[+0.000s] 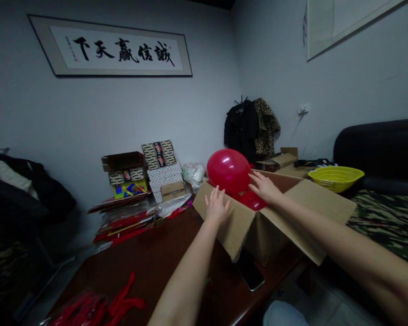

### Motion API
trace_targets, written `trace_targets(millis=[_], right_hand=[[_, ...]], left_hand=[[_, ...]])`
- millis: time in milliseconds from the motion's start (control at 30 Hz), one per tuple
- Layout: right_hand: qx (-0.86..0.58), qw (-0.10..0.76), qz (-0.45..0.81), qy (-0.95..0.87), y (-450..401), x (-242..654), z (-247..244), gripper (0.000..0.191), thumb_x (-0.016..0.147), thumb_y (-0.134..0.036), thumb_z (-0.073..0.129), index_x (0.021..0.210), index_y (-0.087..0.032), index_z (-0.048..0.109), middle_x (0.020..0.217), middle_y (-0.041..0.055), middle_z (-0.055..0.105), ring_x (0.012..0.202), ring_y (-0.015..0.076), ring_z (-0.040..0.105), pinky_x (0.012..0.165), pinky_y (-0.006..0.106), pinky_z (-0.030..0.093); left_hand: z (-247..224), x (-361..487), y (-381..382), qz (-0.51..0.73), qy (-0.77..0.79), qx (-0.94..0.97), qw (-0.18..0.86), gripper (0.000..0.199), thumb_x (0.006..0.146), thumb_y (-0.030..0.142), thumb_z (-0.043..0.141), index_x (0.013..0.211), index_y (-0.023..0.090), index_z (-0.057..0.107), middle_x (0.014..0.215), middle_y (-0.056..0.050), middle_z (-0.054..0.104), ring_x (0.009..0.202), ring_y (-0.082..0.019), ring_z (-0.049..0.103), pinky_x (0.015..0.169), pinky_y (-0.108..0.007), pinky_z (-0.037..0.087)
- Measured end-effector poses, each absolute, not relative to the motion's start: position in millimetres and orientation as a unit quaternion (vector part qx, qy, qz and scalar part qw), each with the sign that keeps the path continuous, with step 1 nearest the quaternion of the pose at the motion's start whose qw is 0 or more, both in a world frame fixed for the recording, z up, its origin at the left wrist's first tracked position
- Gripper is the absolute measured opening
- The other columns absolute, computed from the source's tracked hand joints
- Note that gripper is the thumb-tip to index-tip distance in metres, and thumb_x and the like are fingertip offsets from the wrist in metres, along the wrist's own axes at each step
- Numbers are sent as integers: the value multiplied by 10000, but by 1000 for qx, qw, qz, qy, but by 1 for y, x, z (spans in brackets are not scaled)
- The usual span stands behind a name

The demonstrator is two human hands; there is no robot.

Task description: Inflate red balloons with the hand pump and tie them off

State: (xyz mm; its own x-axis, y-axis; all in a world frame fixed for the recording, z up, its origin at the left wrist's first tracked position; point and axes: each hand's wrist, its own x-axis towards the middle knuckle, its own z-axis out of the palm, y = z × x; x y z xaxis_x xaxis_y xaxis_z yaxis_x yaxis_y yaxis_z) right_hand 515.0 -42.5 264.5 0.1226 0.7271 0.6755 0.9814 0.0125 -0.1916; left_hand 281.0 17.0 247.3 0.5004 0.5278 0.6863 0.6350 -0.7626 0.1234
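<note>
A round red balloon [228, 171] rises out of an open cardboard box [265, 233], with more shiny red, apparently another balloon [253, 200], under it inside. My left hand [217, 206] is over the box's left flap, its fingers spread just below the balloon. On the other side, my right hand [265, 186] reaches over the box opening with fingers apart, their tips close to the balloon's right edge. Whether either hand touches the balloon I cannot tell. Neither hand grips anything.
The box stands on a dark wooden table [149, 258]. A phone [250, 271] lies by its near side, and red cloth-like strips [122, 301] lie front left. Stacked boxes [163, 174] stand behind. A yellow basket [336, 177] and black sofa [377, 154] are at right.
</note>
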Motion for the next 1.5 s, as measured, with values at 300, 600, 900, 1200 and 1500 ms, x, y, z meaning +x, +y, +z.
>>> trace_targets(millis=[300,600,900,1200,1500], right_hand=[[-683,303,-183,-638,-47,514,263,529,873,-499,322,1337,-245,334,1419,114,299,1287,293,284,988,576,261],[-698,302,-170,-627,-53,523,262,545,867,-527,321,1328,-238,356,1417,114,307,1292,300,273,989,577,261],[-694,311,-158,-630,-62,527,264,529,876,-537,301,1309,-246,388,1391,113,353,1285,294,291,980,575,280],[-677,309,-153,-651,-63,501,267,524,876,-523,328,1302,-226,397,1398,135,339,1285,298,296,977,573,290],[-623,306,-159,-702,-86,437,263,486,889,-463,339,1324,-248,356,1408,92,328,1294,251,287,1012,491,297]], left_hand=[[252,295,15,-344,-332,-877,47,452,835,425,422,1244,238,471,1406,-121,352,1295,-278,289,1020,-576,201],[255,305,11,-341,-325,-881,46,459,838,436,413,1245,230,471,1396,-128,368,1285,-279,308,1011,-578,217],[255,308,11,-339,-315,-886,44,466,836,449,412,1250,243,469,1395,-126,369,1285,-284,305,1005,-589,218],[257,295,6,-321,-319,-891,40,458,840,444,407,1243,235,471,1401,-119,362,1293,-276,293,1021,-573,201],[247,249,-17,-324,-281,-902,44,447,851,422,408,1254,232,438,1412,-111,330,1298,-245,272,1041,-535,192]])
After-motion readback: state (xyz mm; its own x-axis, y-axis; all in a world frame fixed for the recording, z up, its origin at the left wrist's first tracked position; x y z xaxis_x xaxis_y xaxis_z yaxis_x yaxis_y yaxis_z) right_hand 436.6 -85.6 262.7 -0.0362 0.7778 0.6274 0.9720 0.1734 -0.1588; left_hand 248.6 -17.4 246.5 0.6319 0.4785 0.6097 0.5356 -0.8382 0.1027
